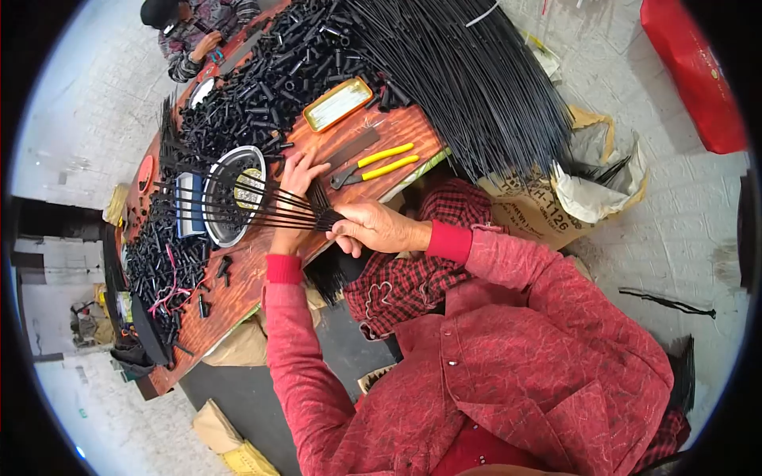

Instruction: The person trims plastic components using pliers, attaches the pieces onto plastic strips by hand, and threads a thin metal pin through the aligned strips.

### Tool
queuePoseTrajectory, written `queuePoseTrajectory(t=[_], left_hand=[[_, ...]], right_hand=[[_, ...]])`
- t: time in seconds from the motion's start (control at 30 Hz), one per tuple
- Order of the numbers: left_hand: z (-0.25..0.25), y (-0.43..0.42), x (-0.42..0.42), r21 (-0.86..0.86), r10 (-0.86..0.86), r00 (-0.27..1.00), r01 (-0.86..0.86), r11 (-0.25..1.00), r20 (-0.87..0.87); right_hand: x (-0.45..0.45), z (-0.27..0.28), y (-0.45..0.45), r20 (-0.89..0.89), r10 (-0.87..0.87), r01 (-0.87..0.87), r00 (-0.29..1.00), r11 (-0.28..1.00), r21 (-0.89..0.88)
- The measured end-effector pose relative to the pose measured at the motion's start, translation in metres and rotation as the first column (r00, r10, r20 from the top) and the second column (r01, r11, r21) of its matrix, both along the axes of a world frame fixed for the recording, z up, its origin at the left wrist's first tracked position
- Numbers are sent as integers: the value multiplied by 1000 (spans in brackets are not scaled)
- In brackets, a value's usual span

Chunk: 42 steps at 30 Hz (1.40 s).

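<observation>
My right hand (371,225) is closed around one end of a bundle of thin black rods (274,208), thumb on top. The rods fan out leftward above the table. My left hand (297,176) lies behind the rods with its fingers stretched apart; the rods cross in front of its palm and wrist. Near its fingertips is a flat dark metal bar (354,148). To the right of that lie cutting pliers (373,167) with yellow handles. Beneath the rods' spread ends stands a round metal basin (213,224), partly hidden by them.
Black tubular pieces (262,95) heap across the wooden table (238,278). An orange-rimmed tray (338,105) and a blue box (189,208) stand among them. Long black rods (476,87) overhang the right edge. Another person (202,40) sits at the far side.
</observation>
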State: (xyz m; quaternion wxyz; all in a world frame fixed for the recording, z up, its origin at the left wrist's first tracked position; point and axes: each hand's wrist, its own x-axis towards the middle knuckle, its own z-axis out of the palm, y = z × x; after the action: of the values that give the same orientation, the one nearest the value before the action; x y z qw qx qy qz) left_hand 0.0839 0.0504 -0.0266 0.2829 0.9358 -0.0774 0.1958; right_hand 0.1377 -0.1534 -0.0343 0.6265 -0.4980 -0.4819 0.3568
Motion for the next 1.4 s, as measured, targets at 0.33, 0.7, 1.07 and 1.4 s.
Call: queuePoseTrajectory(t=[0.33, 0.7, 1.07, 1.4], left_hand=[[64, -33, -46, -137, -78, 984, 56, 989, -159], [-18, -22, -26, 197, 20, 999, -12, 980, -40], [3, -50, -46, 204, -45, 976, 89, 975, -211], [-25, -48, -24, 269, 66, 979, -12, 963, -195]], right_hand=[[4, 0, 23, -49, -18, 19, 999, 999, 31], [-25, -72, 4, 74, -115, 111, 991, 992, 57], [-20, -94, -1, -15, -182, 182, 983, 983, 4], [-5, -127, 0, 53, -151, 154, 987, 986, -58]])
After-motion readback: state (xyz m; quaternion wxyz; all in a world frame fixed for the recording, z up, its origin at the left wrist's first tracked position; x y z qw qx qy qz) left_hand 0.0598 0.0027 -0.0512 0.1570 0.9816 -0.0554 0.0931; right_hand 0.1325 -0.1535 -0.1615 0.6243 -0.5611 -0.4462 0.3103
